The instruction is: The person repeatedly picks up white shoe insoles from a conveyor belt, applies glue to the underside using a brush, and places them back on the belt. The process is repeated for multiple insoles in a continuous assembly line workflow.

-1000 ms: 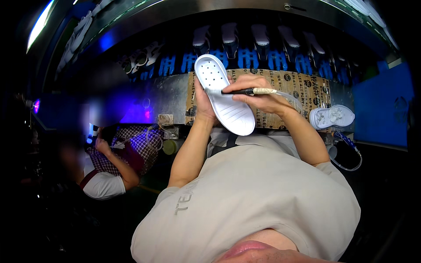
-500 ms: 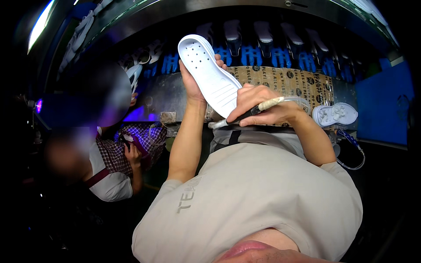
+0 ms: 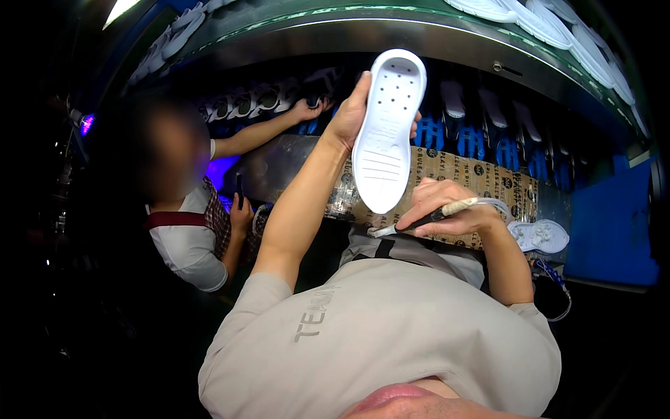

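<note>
A white shoe sole (image 3: pixel 382 150), with small holes at one end and grooved lines at the other, is held up by my left hand (image 3: pixel 352 115). My fingers wrap round its holed upper part, thumb on the left edge. My right hand (image 3: pixel 447 207) grips a brush (image 3: pixel 417 222) with a dark handle, a taped rear end and a clear tube running off it. The pale bristle tip (image 3: pixel 380 232) points left, below the sole's lower end and apart from it. Another white sole (image 3: pixel 541 237) lies on the bench beyond my right wrist.
Printed brown tape (image 3: pixel 488 192) covers the bench before me. Behind it, shoes sit on blue holders (image 3: pixel 471 142) under a metal-edged shelf (image 3: pixel 314 52) bearing white soles. At left, a co-worker's hand (image 3: pixel 312 109) reaches to the shoe row; the other holds a dark tool. A blue panel (image 3: pixel 611 223) stands at right.
The sole has moved right and turned more upright in my left hand. My right hand with the brush has come away from it, lower down. The co-worker's arm now reaches to the shoe row.
</note>
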Motion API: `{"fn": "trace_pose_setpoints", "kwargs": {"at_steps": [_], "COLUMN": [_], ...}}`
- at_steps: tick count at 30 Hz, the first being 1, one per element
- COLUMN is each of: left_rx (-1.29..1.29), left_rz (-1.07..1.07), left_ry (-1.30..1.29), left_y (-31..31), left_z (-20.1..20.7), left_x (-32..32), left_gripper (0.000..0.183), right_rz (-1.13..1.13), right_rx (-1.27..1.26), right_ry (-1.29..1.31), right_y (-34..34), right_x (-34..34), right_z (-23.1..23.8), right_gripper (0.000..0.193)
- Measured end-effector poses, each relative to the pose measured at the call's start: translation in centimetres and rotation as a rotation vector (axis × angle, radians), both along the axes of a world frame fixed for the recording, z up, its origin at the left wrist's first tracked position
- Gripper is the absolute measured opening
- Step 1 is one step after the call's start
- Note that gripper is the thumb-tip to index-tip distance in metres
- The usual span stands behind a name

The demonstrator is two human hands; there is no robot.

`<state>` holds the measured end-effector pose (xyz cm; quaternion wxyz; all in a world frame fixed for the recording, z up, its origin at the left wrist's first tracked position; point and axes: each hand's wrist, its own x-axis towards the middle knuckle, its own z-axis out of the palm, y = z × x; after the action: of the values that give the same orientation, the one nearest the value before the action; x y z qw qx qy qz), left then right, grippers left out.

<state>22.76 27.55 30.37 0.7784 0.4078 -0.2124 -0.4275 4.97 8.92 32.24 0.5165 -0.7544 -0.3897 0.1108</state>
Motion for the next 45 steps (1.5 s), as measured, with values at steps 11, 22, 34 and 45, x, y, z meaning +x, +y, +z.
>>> {"fn": "trace_pose_setpoints", "kwargs": {"at_steps": [11, 22, 34, 45], "left_rx": [0.72, 0.999, 1.036, 1.069], "left_rz": [-0.159, -0.385, -0.375, -0.335], "left_ry": [-0.43, -0.73, -0.714, -0.718], "left_y": [-3.4, -3.7, -1.1, -0.4], "left_z": [2.1, 2.6, 4.5, 4.2], "left_x": [0.8, 0.4, 0.3, 0.7], "left_gripper": [0.067, 0.073, 0.078, 0.08], "right_rz": [-0.451, -0.34, -0.494, -0.436], "right_rx": [-0.073, -0.198, -0.075, -0.243], "right_ry": [-0.256, -0.313, -0.191, -0.39], "right_y": [0.1, -1.1, -3.5, -6.1], "right_x": [-0.2, -0.1, 0.1, 0.0], "right_z": [-0.2, 0.6, 0.8, 1.3], "right_gripper": [0.029, 0.032, 0.028, 0.03]}}
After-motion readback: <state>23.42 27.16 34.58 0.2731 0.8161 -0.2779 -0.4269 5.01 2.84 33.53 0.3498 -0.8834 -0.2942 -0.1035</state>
